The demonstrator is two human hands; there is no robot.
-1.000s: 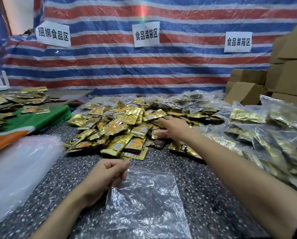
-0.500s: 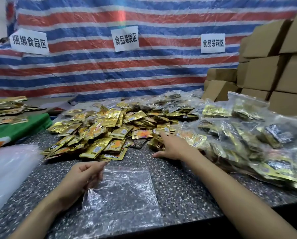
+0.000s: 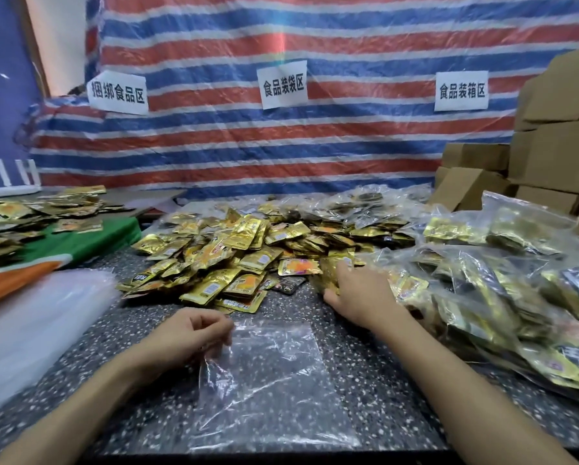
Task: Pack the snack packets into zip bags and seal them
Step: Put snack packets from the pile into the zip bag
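Left grip (image 3: 187, 337) pinches zip bag (image 3: 274, 374); right grip (image 3: 358, 293) lies flat on snack packets (image 3: 234, 263); speckled table (image 3: 382, 397), striped tarp (image 3: 348, 146).

A clear, empty zip bag (image 3: 268, 374) lies flat and crinkled in the near middle, with its top left corner lifted slightly. Just beyond it spreads a loose heap of shiny gold snack packets (image 3: 227, 263), overlapping at all angles, some showing orange print or white labels. On the right, filled bags (image 3: 503, 297) holding the same packets lie piled together.

Zip bag (image 3: 274, 380) just beside snack packets (image 3: 227, 260)
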